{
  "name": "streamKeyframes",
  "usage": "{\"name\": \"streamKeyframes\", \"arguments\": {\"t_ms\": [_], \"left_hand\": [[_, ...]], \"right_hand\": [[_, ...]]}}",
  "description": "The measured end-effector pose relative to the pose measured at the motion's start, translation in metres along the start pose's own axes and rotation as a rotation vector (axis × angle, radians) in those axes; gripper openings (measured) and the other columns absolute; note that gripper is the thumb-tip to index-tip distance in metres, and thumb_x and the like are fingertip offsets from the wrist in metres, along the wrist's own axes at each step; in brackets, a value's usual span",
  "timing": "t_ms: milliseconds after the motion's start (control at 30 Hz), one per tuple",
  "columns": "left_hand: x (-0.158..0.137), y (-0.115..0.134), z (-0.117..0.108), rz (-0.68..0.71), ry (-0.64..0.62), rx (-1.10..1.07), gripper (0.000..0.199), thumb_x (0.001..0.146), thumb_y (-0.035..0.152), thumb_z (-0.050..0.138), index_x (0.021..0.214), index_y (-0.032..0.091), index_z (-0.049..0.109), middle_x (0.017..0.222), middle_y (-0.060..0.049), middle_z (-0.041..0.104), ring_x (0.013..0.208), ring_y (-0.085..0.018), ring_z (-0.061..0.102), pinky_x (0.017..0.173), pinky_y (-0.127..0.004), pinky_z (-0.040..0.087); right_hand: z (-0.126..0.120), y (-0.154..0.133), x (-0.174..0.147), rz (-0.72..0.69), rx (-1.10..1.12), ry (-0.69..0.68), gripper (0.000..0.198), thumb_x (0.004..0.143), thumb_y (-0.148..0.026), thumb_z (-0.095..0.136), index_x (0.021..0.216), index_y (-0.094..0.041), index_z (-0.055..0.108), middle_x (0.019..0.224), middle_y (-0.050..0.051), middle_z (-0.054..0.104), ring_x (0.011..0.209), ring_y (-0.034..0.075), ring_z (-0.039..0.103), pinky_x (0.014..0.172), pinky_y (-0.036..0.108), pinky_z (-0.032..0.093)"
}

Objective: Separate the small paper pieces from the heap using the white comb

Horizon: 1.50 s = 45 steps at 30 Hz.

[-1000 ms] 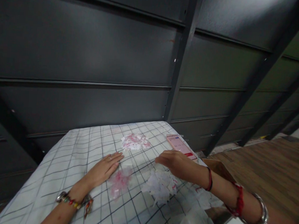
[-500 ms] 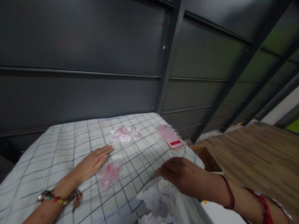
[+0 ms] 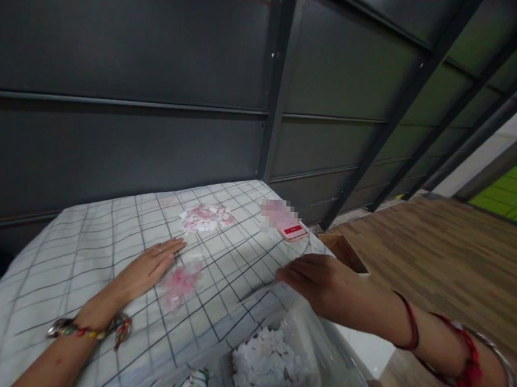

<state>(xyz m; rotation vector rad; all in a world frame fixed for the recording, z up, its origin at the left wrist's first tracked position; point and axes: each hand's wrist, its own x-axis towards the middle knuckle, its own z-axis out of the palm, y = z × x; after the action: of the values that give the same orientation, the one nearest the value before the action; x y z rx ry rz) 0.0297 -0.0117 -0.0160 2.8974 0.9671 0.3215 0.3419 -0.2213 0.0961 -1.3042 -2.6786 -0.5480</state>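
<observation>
White scraps (image 3: 269, 360) have dropped farther below the right fingers (image 3: 292, 272), seemingly pinched on the clear bag (image 3: 319, 352) holding them, left hand (image 3: 146, 268) flat and empty; steadying the bag seems in hand, calling for a firm grip.

From the wearer's head, 1 camera looks forward and down across the cloth (image 3: 229, 276) at close range, with the left hand (image 3: 149, 268) and right hand (image 3: 314, 281) in near view. At the bottom edge, scraps (image 3: 268, 357) are seen from above. The dark wall (image 3: 134, 145) rises beyond the cloth, filling the upper part; at right, the floor (image 3: 435, 239) recedes into the distance.
</observation>
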Motion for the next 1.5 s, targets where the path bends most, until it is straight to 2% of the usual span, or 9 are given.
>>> {"name": "streamKeyframes", "arguments": {"t_ms": [133, 300, 433, 533, 633, 800, 1067, 1300, 1500], "left_hand": [[0.000, 0.001, -0.001, -0.011, -0.006, -0.007, 0.061, 0.095, 0.043, 0.011, 0.129, 0.009, 0.049, 0.135, -0.009, 0.048, 0.126, -0.021, 0.040, 0.106, -0.036, 0.029], [-0.003, 0.000, -0.001, 0.002, 0.017, -0.040, 0.057, 0.096, 0.042, 0.013, 0.130, 0.013, 0.049, 0.136, -0.007, 0.047, 0.127, -0.021, 0.039, 0.106, -0.036, 0.029], [-0.007, 0.001, -0.004, -0.036, 0.058, -0.081, 0.056, 0.097, 0.042, 0.012, 0.131, 0.014, 0.047, 0.142, -0.007, 0.040, 0.129, -0.021, 0.034, 0.107, -0.036, 0.028], [-0.012, -0.001, -0.009, -0.125, 0.028, -0.069, 0.058, 0.097, 0.044, 0.009, 0.134, 0.016, 0.042, 0.143, -0.005, 0.037, 0.131, -0.020, 0.031, 0.108, -0.036, 0.025], [-0.022, -0.008, -0.015, -0.171, -0.009, -0.043, 0.059, 0.096, 0.047, 0.011, 0.136, 0.014, 0.040, 0.143, -0.006, 0.038, 0.132, -0.020, 0.030, 0.108, -0.036, 0.024], [-0.051, -0.026, -0.026, -0.246, -0.034, 0.007, 0.058, 0.096, 0.046, 0.016, 0.137, 0.012, 0.039, 0.142, -0.010, 0.038, 0.131, -0.022, 0.032, 0.106, -0.038, 0.027], [-0.103, -0.044, -0.025, -0.321, -0.005, 0.093, 0.054, 0.094, 0.042, 0.021, 0.133, 0.012, 0.044, 0.140, -0.012, 0.041, 0.128, -0.024, 0.037, 0.104, -0.042, 0.029], [-0.108, -0.043, -0.018, -0.333, 0.017, 0.126, 0.051, 0.095, 0.039, 0.023, 0.133, 0.013, 0.043, 0.140, -0.011, 0.042, 0.130, -0.024, 0.033, 0.104, -0.044, 0.029], [-0.107, -0.041, -0.021, -0.333, -0.009, 0.134, 0.051, 0.095, 0.036, 0.022, 0.134, 0.011, 0.042, 0.141, -0.013, 0.039, 0.129, -0.026, 0.034, 0.102, -0.046, 0.031]], "right_hand": [[0.012, 0.011, 0.004, 0.064, -0.010, -0.037, 0.025, 0.083, -0.004, 0.039, 0.092, -0.012, 0.060, 0.076, 0.007, 0.063, 0.067, 0.014, 0.057, 0.061, 0.027, 0.044], [0.021, 0.014, 0.019, 0.097, -0.003, 0.004, 0.032, 0.079, 0.000, 0.038, 0.100, -0.012, 0.058, 0.079, 0.007, 0.065, 0.066, 0.013, 0.056, 0.061, 0.026, 0.042], [0.025, 0.015, 0.047, 0.155, 0.057, -0.029, 0.033, 0.077, 0.001, 0.039, 0.101, -0.014, 0.057, 0.079, 0.005, 0.065, 0.067, 0.013, 0.057, 0.059, 0.024, 0.039], [0.028, 0.014, 0.077, 0.209, 0.086, -0.049, 0.032, 0.079, 0.000, 0.039, 0.101, -0.013, 0.056, 0.084, 0.005, 0.065, 0.073, 0.014, 0.059, 0.061, 0.025, 0.040], [0.028, 0.011, 0.108, 0.202, 0.067, -0.126, 0.031, 0.083, -0.002, 0.037, 0.107, -0.011, 0.054, 0.095, 0.010, 0.066, 0.080, 0.017, 0.060, 0.064, 0.026, 0.041], [0.029, -0.002, 0.145, 0.158, 0.082, -0.139, 0.032, 0.081, 0.000, 0.036, 0.106, -0.008, 0.055, 0.095, 0.013, 0.066, 0.081, 0.018, 0.062, 0.063, 0.028, 0.042], [0.032, -0.040, 0.155, 0.022, 0.131, -0.109, 0.023, 0.083, -0.003, 0.038, 0.096, -0.010, 0.056, 0.086, 0.010, 0.066, 0.076, 0.018, 0.062, 0.059, 0.026, 0.041], [0.026, -0.042, 0.162, -0.015, 0.128, -0.057, 0.022, 0.085, -0.003, 0.037, 0.098, -0.011, 0.054, 0.087, 0.009, 0.065, 0.076, 0.018, 0.061, 0.058, 0.027, 0.039], [0.036, -0.033, 0.174, -0.088, 0.131, -0.028, 0.019, 0.085, -0.004, 0.040, 0.096, -0.011, 0.055, 0.085, 0.008, 0.064, 0.077, 0.017, 0.060, 0.063, 0.028, 0.040]]}}
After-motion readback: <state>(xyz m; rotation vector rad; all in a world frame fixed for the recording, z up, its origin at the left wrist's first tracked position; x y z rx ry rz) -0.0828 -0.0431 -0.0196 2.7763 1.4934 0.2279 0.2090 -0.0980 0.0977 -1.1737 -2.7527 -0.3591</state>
